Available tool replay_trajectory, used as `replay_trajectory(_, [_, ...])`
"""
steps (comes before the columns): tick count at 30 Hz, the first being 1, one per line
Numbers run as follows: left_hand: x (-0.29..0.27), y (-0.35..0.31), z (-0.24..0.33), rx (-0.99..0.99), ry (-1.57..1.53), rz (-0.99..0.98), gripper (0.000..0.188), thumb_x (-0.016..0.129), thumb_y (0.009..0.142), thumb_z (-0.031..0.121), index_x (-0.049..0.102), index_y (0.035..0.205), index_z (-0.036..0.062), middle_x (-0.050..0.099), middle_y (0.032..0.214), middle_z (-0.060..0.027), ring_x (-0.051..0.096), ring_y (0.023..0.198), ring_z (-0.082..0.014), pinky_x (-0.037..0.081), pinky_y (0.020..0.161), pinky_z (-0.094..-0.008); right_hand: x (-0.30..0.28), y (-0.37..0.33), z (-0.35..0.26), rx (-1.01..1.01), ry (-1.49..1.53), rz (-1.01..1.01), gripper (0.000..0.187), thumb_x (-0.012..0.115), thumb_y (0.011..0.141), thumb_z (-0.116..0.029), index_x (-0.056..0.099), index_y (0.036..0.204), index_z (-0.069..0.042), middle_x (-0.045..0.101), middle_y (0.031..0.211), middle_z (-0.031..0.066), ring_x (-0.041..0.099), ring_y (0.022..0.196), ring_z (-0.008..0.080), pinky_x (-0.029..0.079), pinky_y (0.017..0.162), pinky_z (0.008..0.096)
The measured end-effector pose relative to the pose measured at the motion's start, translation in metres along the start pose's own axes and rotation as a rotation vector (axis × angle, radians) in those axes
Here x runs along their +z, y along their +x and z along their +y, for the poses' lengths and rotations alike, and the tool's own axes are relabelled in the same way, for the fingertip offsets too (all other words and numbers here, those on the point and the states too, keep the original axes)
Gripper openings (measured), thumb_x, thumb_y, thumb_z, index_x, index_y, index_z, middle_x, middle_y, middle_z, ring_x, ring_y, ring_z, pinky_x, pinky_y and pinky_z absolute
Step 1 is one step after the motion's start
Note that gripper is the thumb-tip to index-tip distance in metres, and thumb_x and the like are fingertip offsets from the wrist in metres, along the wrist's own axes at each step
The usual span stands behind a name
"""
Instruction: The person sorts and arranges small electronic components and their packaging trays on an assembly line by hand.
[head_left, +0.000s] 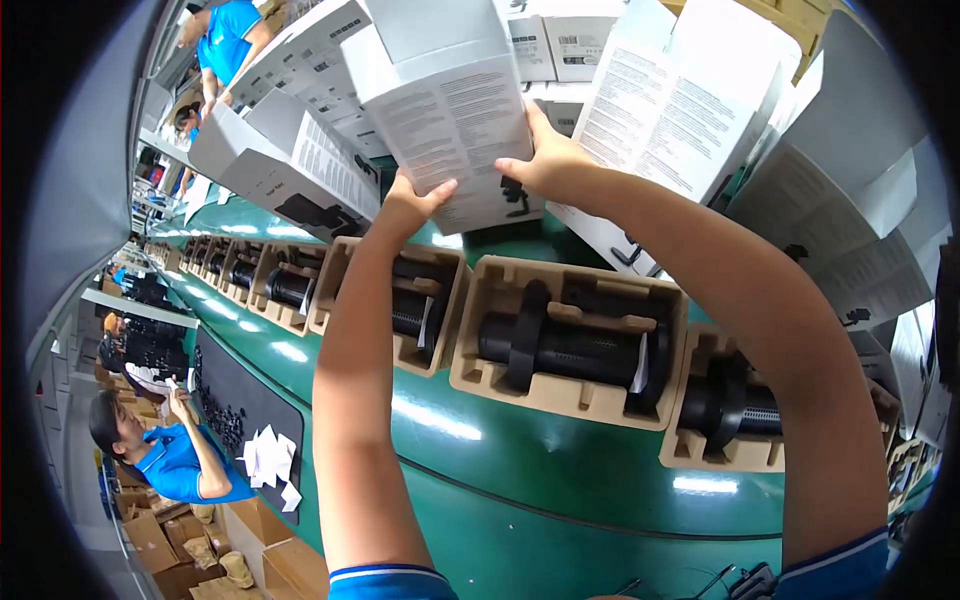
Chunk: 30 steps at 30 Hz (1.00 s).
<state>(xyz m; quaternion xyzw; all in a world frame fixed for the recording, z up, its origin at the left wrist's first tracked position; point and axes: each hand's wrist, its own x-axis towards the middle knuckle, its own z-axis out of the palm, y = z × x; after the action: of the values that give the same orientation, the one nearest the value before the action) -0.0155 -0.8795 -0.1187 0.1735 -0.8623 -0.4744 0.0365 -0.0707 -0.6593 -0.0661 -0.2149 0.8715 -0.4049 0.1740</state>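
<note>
Both my arms stretch forward to a white printed carton (450, 130) with raised flaps at its top. My left hand (415, 205) grips its lower left edge, the thumb lying on the front. On the right edge, my right hand (548, 155) is closed round the side with its thumb on the front face. Below the carton runs a row of brown moulded-pulp trays (560, 405). In the nearest one lies a black cylindrical device (575, 352) with a black band and a white slip of paper beside it. My forearms hide parts of the neighbouring trays.
Other open white cartons (680, 100) stand to the right, and another carton (285, 170) leans at the left. Stacked white boxes (575, 45) are behind. Across the green table (500, 460), a person in blue (190, 460) sits by a dark mat (225, 360) with white papers.
</note>
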Motion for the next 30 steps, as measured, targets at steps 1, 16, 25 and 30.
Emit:
replay_trajectory(1, [-0.007,0.010,-0.023,0.074,-0.052,-0.011,0.075,0.069,0.074,0.022,0.026,0.130,-0.0041,0.043,0.123,-0.0283,0.052,0.104,-0.0361,0.043,0.090,-0.0388,0.003,-0.004,-0.003,0.000,0.059,-0.053,0.048,0.051,0.088,-0.022,0.034,0.127,0.000,0.045,0.123,0.0244,0.042,0.118,0.0349,0.041,0.093,0.0453])
replay_trajectory(16, [-0.018,-0.141,0.035,0.362,-0.108,0.560,0.064,0.055,0.080,0.003,0.020,0.133,0.0007,0.032,0.132,-0.0240,0.037,0.121,-0.0305,0.032,0.100,-0.0363,-0.049,0.043,0.056,-0.647,-1.451,0.188,0.042,0.068,0.068,-0.037,0.064,0.095,-0.005,0.060,0.101,0.0089,0.053,0.092,0.0239,0.037,0.087,0.0403])
replay_trajectory(25, [0.085,-0.327,-0.004,0.541,0.258,0.292,0.054,0.046,0.083,-0.001,0.023,0.132,0.0012,0.029,0.137,-0.0207,0.031,0.126,-0.0363,0.028,0.103,-0.0485,0.014,-0.056,0.117,-0.673,-0.915,0.365,0.027,0.061,0.071,-0.026,0.060,0.090,-0.007,0.057,0.100,0.0085,0.051,0.094,0.0235,0.036,0.093,0.0396])
replay_trajectory(30, [0.124,-0.460,-0.013,0.299,0.339,-0.004,0.057,0.047,0.080,-0.002,0.026,0.132,0.0025,0.026,0.139,-0.0223,0.030,0.126,-0.0387,0.027,0.102,-0.0493,-0.026,-0.321,0.112,-0.661,-0.670,0.529,0.018,0.056,0.073,-0.019,0.058,0.086,-0.008,0.055,0.099,0.0083,0.050,0.096,0.0232,0.035,0.096,0.0391])
